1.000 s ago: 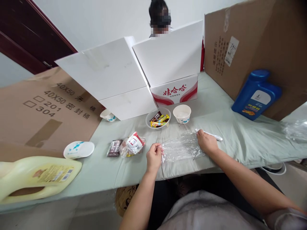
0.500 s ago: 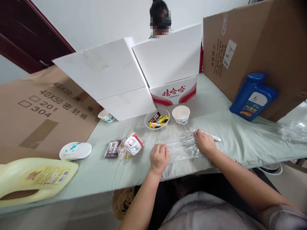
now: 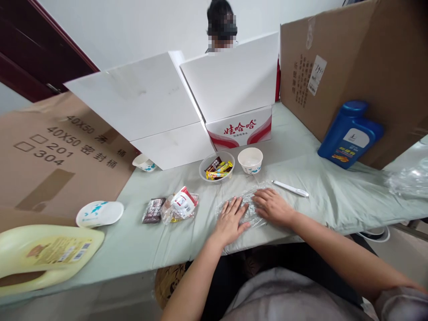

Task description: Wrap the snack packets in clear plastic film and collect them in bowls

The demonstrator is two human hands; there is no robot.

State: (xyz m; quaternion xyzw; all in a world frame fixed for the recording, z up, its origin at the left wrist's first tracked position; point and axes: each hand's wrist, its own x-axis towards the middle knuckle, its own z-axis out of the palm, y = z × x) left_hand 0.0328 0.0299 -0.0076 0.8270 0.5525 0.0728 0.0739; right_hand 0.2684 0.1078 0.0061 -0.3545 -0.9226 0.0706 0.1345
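Note:
A crinkled sheet of clear plastic [image 3: 251, 206] lies on the cloth in front of me. My left hand [image 3: 231, 221] rests flat on its left part with the fingers spread. On the right part my right hand [image 3: 272, 206] also lies flat, fingers stretched out. Just beyond the right hand is a white utility knife [image 3: 290, 188], untouched. Behind the plastic stand a clear bowl [image 3: 204, 173] with yellow and brown snack packets and a white paper bowl [image 3: 250, 161]. To the left lie a torn snack bag [image 3: 183, 205] and a dark brown packet [image 3: 154, 210].
White boxes [image 3: 160, 98] stand at the back, with a person [image 3: 220, 22] behind them. A blue bottle [image 3: 350, 136] and big carton [image 3: 321, 67] are at right. A yellow jug [image 3: 60, 252], paper cup [image 3: 100, 213] and another carton [image 3: 67, 165] are at left.
Both hands have gone from closed to flat and open on the plastic. The right hand has moved left, away from the utility knife, and the plastic now spans less width.

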